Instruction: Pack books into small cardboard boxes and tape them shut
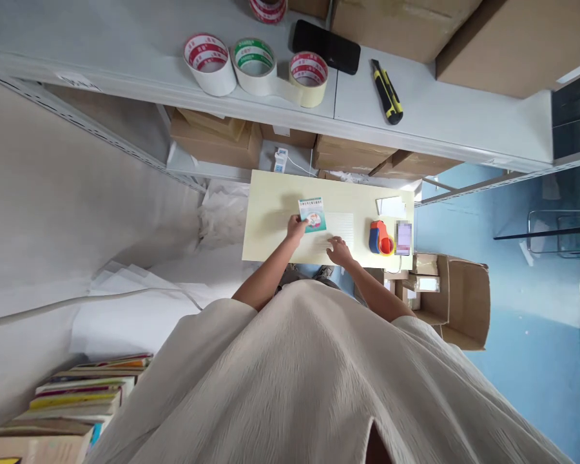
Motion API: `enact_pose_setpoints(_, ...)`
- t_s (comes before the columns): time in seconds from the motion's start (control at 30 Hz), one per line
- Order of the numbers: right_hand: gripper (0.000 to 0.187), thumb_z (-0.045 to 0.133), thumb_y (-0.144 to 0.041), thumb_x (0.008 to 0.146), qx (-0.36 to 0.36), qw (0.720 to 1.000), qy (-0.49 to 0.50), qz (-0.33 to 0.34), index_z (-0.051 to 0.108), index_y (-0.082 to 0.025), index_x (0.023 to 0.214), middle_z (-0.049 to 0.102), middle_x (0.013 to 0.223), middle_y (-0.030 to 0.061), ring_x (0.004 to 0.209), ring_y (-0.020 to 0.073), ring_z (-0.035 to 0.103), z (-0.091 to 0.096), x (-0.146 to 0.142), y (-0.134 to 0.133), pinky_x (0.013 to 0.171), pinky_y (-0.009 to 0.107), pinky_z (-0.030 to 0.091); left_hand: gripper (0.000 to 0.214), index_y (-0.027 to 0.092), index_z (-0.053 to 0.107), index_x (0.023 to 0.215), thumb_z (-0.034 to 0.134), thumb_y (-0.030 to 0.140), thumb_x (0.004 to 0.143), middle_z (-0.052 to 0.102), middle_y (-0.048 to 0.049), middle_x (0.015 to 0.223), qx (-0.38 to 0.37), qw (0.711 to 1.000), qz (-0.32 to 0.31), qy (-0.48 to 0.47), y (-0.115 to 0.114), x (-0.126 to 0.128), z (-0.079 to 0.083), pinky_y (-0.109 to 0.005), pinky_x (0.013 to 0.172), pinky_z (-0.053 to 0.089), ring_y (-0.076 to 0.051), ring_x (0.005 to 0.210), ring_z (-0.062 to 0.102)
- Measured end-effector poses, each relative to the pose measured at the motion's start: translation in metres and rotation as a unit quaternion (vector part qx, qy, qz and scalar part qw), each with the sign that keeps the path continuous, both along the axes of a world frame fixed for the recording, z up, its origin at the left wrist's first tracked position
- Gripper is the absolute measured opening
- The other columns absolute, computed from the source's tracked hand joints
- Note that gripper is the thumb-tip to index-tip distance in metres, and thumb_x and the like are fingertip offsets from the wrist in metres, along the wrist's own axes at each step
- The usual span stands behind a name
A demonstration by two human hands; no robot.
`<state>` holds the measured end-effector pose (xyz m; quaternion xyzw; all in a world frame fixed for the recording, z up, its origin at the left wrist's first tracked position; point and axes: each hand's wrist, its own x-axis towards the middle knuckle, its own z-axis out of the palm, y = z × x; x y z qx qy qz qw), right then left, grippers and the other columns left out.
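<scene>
My left hand grips the lower left edge of a teal and white booklet with a round picture on its cover. The booklet is over the pale yellow table. Beside it lies a whitish, faintly lined sheet. My right hand is at the sheet's lower left part, fingers apart and holding nothing; whether they press on the sheet I cannot tell. To the right of this hand stands a red and blue tape dispenser.
White papers and a phone-like device lie at the table's right end. Above, a shelf carries tape rolls, a black phone and a yellow-black utility knife. An open carton stands right; stacked books sit lower left.
</scene>
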<state>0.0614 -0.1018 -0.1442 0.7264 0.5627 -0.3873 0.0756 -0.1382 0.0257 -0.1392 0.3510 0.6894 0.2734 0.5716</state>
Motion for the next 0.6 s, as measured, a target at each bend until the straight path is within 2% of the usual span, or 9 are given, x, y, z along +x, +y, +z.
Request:
enact_pose_setpoints(0.1, 0.055, 0.063, -0.027, 0.108, 0.032, 0.997, 0.043, -0.049, 0.073, -0.022, 0.162, 0.058, 0.176, 0.0191, 0.159, 0.0397, 0.060, -0.009, 0.007, -0.006, 0.134, 0.054, 0.052, 0.023, 0.020, 0.075, 0.104, 0.083, 0.013, 0.083, 0.087, -0.0114, 0.110, -0.072, 0.997, -0.019, 0.001, -0.036, 0.021, -0.009, -0.036, 0.095, 0.065, -0.030, 0.110, 0.084)
enact_pose_setpoints(0.2, 0.055, 0.061, -0.027, 0.104, 0.075, 0.983, 0.071, -0.153, 0.076, -0.024, 0.157, 0.066, 0.165, 0.0175, 0.148, 0.0356, 0.068, -0.019, 0.023, -0.016, 0.128, 0.050, 0.057, 0.023, 0.020, 0.075, 0.106, 0.082, 0.011, 0.087, 0.088, -0.0135, 0.118, -0.086, 0.995, -0.039, 0.020, -0.052, 0.031, -0.019, -0.037, 0.098, 0.065, -0.030, 0.115, 0.084)
enact_pose_setpoints(0.3, 0.062, 0.064, -0.029, 0.097, 0.104, 0.958, 0.059, -0.260, 0.074, -0.023, 0.157, 0.067, 0.160, 0.0200, 0.145, 0.0384, 0.068, -0.025, 0.040, -0.025, 0.128, 0.054, 0.057, 0.018, 0.019, 0.074, 0.109, 0.079, 0.012, 0.094, 0.088, -0.0151, 0.122, -0.084, 0.993, -0.064, 0.044, -0.056, 0.035, -0.029, -0.036, 0.099, 0.065, -0.029, 0.116, 0.085)
enact_pose_setpoints(0.4, 0.070, 0.069, -0.029, 0.088, 0.094, 0.938, 0.046, -0.331, 0.071, -0.020, 0.157, 0.067, 0.157, 0.0241, 0.145, 0.0423, 0.067, -0.028, 0.052, -0.028, 0.129, 0.059, 0.054, 0.016, 0.019, 0.075, 0.112, 0.079, 0.015, 0.097, 0.088, -0.0162, 0.125, -0.076, 0.989, -0.090, 0.084, -0.058, 0.038, -0.035, -0.036, 0.099, 0.064, -0.029, 0.116, 0.085)
enact_pose_setpoints(0.5, 0.072, 0.070, -0.030, 0.082, 0.079, 0.920, 0.067, -0.379, 0.071, -0.018, 0.152, 0.073, 0.147, 0.0236, 0.134, 0.0403, 0.071, -0.029, 0.057, -0.024, 0.122, 0.055, 0.057, 0.018, 0.019, 0.077, 0.115, 0.080, 0.018, 0.097, 0.088, -0.0158, 0.127, -0.064, 0.983, -0.118, 0.121, -0.059, 0.039, -0.035, -0.036, 0.099, 0.063, -0.030, 0.118, 0.084)
enact_pose_setpoints(0.6, 0.061, 0.070, -0.034, 0.081, 0.068, 0.901, 0.103, -0.417, 0.073, -0.019, 0.140, 0.080, 0.122, 0.0150, 0.113, 0.0340, 0.075, -0.028, 0.058, -0.017, 0.104, 0.046, 0.062, 0.019, 0.020, 0.078, 0.118, 0.080, 0.022, 0.099, 0.087, -0.0156, 0.128, -0.057, 0.973, -0.158, 0.156, -0.059, 0.039, -0.034, -0.037, 0.102, 0.062, -0.031, 0.121, 0.083)
